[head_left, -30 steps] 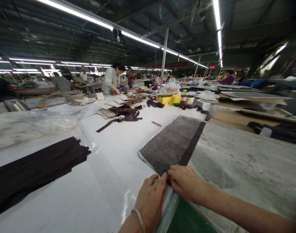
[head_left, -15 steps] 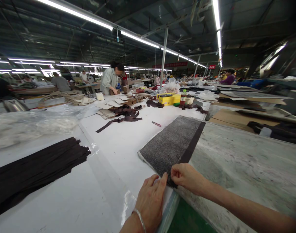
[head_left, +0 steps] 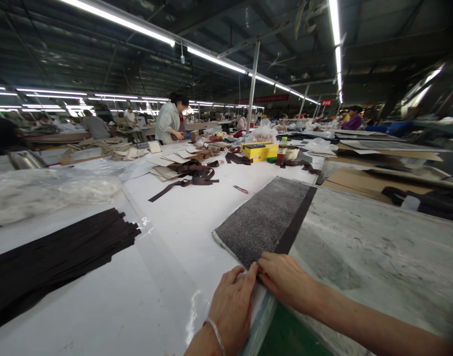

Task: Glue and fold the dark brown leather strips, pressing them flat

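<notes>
A white worktable (head_left: 167,277) is filling the foreground, and a grey, smudged tabletop (head_left: 378,247) is adjoining it on the right. Fluorescent tubes (head_left: 115,21) are running beneath the dark roof, and a metal post (head_left: 252,86) is standing mid-room. A co-worker in a pale jacket (head_left: 167,122) is standing farther along, handling something brown. Cardboard sheets (head_left: 375,180) are lying in layers at right; dark fabric strips (head_left: 63,254) are lying bunched at left beside crumpled clear plastic (head_left: 52,195).

A yellow box (head_left: 261,152) is sitting toward the far end, bearing a flat black object (head_left: 255,146). Just beside it, a green-capped bottle (head_left: 281,152) is holding dark reddish liquid; a pale bowl (head_left: 292,154) is standing next to that, its contents too small to tell.

A grey felt panel (head_left: 259,217) is lying near the table's right edge, with a dark binding strip (head_left: 298,217) running along its right side. Thread snips (head_left: 241,189) are resting beyond its left edge. The left hand (head_left: 232,299), wearing a bracelet (head_left: 215,333), is lying palm down at the near corner, fingers loosely bent, thumb pointing forward. The right hand (head_left: 286,277) is curling its fingers narrowly over the strip's near end. Whether either is gripping material cannot be told, the undersides being hidden.
</notes>
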